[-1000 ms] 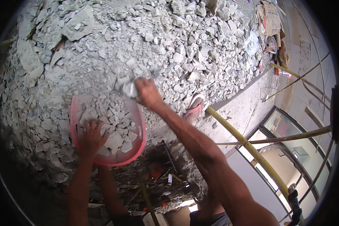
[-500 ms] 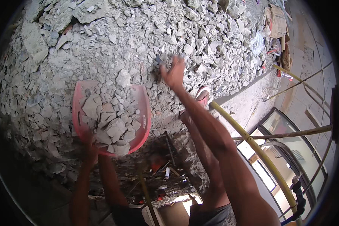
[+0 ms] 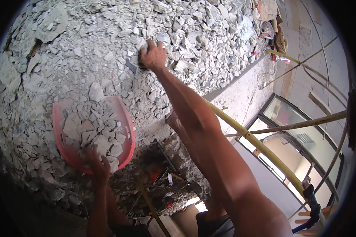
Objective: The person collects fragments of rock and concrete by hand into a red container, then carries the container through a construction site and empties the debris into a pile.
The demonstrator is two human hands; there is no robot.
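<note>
Clock taken from the middle of the view. We have the pan, pink-red and rounded on its near side, lying on the rubble between 8 and 9 o'clock. It is heaped with grey stones; its straight edge faces 12, with a pale lump just beyond.

Our left hand is at 8 o'clock, at the pan's near edge, fingers bent over the stones and touching them. It is partly blurred; we cannot tell whether it grips the rim.

Our right hand is at 11 o'clock, reached out well beyond the pan, fingers curled down on the rubble. We cannot tell whether it has closed on anything. Just beside it, toward its 8 o'clock, a dark flat piece.

Around us: yellow pole slanting through 4 o'clock, brown sack at 1, broad slab at 10.
</note>
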